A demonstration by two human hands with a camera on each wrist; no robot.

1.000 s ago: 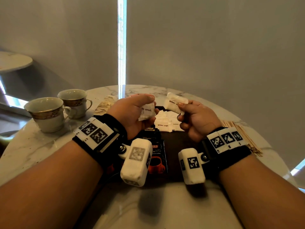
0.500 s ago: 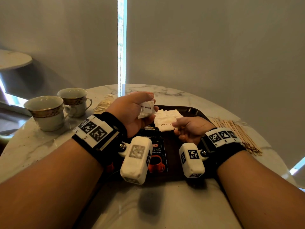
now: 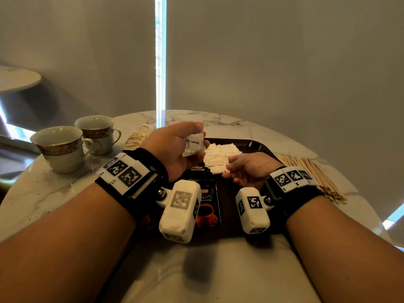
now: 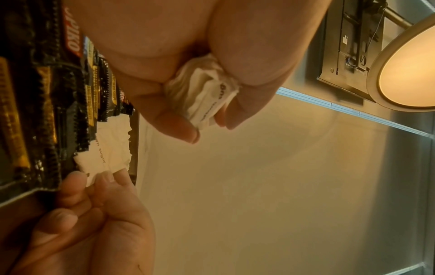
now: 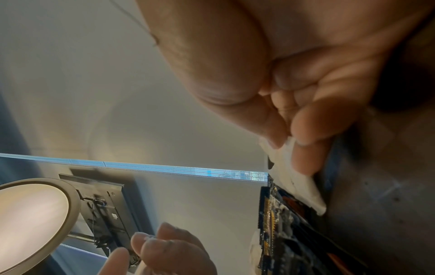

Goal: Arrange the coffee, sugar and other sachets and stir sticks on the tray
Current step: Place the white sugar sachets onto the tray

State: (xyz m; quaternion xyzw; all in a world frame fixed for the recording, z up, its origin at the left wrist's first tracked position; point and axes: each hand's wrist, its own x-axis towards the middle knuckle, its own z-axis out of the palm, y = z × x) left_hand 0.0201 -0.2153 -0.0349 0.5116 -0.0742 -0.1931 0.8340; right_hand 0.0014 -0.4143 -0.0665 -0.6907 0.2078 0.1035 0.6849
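My left hand [image 3: 196, 138] is raised over the dark tray [image 3: 251, 144] and grips a small stack of white brown-sugar sachets [image 3: 193, 144]; the left wrist view shows that stack [image 4: 204, 96] squeezed between thumb and fingers. My right hand [image 3: 228, 166] is low on the tray, pinching the corner of one brown-sugar sachet [image 3: 215, 167] that lies flat beside the black coffee sachets [image 3: 207, 200]. In the right wrist view, thumb and forefinger nip this sachet [image 5: 294, 176]. More white sachets [image 3: 220, 150] lie on the tray behind it. Wooden stir sticks [image 3: 310, 171] are piled on the table, right of the tray.
Two gold-banded cups [image 3: 61, 147] [image 3: 96, 132] stand at the table's left. Tan sachets [image 3: 137, 136] lie on the marble just left of the tray. The round table's edge curves close behind the tray and past the sticks.
My right hand came down from beside the left hand to the tray, bringing a brown-sugar sachet that now lies flat in front of the other white ones. The left hand barely moved.
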